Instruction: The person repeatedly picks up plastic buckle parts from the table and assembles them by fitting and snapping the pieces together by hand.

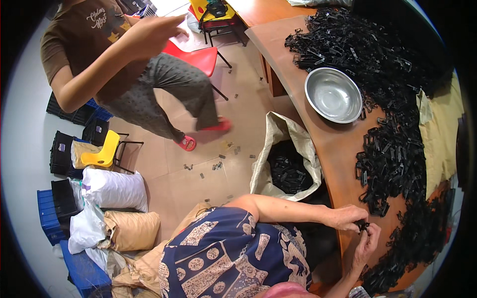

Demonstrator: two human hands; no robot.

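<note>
Both hands, left (348, 217) and right (368, 243), pinch a small black clip (362, 226) at the table (333, 149) edge nearest the body (well below the steel bowl (334, 94)); it looks light, stiff plastic, best gripped by its ends.

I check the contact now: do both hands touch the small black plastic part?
Touching. The head view shows the left hand and right hand both pinching the small black plastic part at the table edge.
</note>
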